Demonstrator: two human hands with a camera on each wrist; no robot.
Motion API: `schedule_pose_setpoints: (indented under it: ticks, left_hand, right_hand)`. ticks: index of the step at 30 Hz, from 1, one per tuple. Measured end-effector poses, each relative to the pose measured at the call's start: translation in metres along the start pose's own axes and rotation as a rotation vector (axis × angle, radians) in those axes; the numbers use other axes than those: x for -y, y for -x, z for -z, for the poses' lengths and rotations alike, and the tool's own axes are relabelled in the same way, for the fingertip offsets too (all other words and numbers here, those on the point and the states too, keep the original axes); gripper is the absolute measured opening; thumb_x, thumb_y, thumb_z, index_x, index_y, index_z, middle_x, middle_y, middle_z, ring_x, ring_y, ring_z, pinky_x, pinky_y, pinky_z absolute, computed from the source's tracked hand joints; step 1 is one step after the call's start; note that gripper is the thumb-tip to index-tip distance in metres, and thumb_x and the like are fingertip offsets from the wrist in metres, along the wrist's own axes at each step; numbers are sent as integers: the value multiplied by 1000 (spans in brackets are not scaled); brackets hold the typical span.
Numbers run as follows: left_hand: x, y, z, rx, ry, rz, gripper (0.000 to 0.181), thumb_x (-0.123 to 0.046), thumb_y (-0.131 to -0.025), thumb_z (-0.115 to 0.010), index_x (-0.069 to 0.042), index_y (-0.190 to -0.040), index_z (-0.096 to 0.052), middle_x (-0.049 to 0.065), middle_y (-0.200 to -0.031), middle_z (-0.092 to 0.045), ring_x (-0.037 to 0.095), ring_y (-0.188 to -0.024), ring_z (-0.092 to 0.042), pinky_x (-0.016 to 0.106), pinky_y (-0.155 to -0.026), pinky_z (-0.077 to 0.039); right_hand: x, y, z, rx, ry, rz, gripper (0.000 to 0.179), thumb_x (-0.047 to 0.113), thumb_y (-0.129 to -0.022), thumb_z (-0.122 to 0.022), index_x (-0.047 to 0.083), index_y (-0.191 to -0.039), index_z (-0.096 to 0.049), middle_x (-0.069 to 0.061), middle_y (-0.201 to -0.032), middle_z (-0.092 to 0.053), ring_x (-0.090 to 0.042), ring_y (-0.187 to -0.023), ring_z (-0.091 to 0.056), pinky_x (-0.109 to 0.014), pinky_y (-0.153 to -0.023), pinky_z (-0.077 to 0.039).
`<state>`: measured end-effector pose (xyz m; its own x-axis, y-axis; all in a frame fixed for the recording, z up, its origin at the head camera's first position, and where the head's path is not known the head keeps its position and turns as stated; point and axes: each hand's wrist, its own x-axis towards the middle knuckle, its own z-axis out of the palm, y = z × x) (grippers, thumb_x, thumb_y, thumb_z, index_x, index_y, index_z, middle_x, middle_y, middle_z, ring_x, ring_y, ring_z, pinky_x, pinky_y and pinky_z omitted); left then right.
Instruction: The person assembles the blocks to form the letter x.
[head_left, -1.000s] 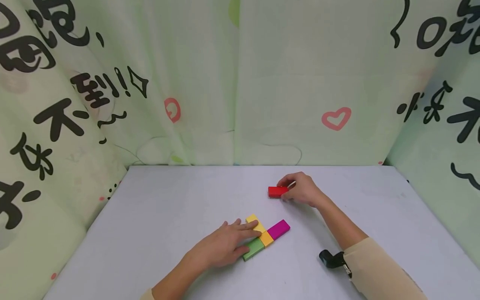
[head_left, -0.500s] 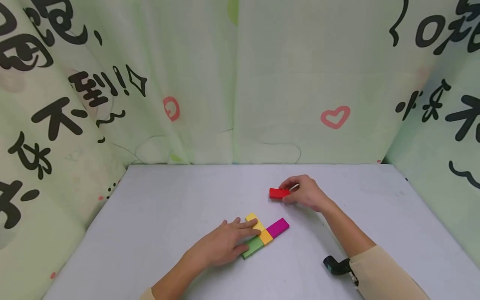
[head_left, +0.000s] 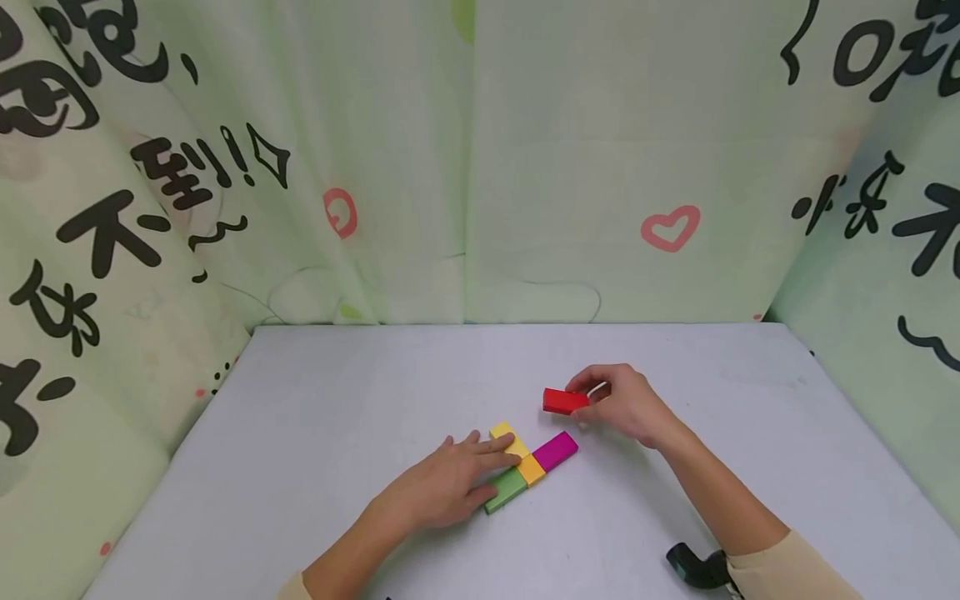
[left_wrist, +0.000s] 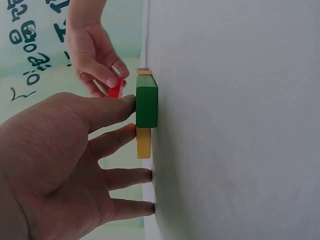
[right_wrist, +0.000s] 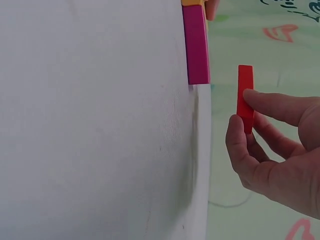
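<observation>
On the table, a green block [head_left: 507,491], an orange block [head_left: 532,471], a yellow block [head_left: 502,431] and a magenta block [head_left: 556,452] lie flat against one another in a branching shape. My left hand [head_left: 450,483] rests on them with spread, mostly straight fingers. Its thumb touches the green block and its index finger reaches the joint with the yellow one, while two other fingertips meet the tabletop in the left wrist view. Just beyond the magenta block, my right hand [head_left: 630,407] pinches a red block [right_wrist: 245,92] by one end, raised off the table.
The white table [head_left: 337,392] runs back to a pale green curtain [head_left: 397,167] printed with black lettering and hearts. More curtain hangs at both sides. A black device [head_left: 697,568] sits at the right sleeve.
My right hand has brought the red block nearer and slightly right, toward the magenta block. My left hand stays on the joined blocks, and the head view has shifted slightly.
</observation>
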<state>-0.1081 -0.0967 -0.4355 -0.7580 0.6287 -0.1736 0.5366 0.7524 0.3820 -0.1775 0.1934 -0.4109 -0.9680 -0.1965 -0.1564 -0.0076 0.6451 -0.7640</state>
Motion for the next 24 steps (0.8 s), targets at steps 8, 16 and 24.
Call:
schedule_pose_setpoints:
  ticks: [8, 16, 24]
  left_hand:
    - [-2, 0, 2, 1, 5, -3, 50, -30, -103, -65, -35, -152, -54, -11, -166, -39, 39, -150, -43, 65, -117, -38]
    - [-2, 1, 2, -1, 10, -7, 49, -29, -104, -64, -34, -152, -55, -11, -167, -39, 40, -151, -42, 65, -117, -38]
    - [-1, 1, 1, -12, 16, -19, 48, -29, -104, -63, -33, -151, -55, -10, -167, -39, 41, -150, -42, 65, -117, -37]
  right_hand:
    - [3, 18, -3, 15, -12, 4, 31, 14, -83, -85, 17, -112, -75, -6, -111, -70, -25, -104, -63, -33, -75, -56]
    - [2, 30, -6, 30, -19, 19, 31, 11, -82, -85, 18, -111, -75, -5, -109, -69, -24, -103, -62, -34, -74, -55]
    - [5, 43, -8, 62, -41, 35, 30, 9, -79, -86, 19, -106, -75, -3, -101, -70, -23, -98, -63, -36, -74, -54]
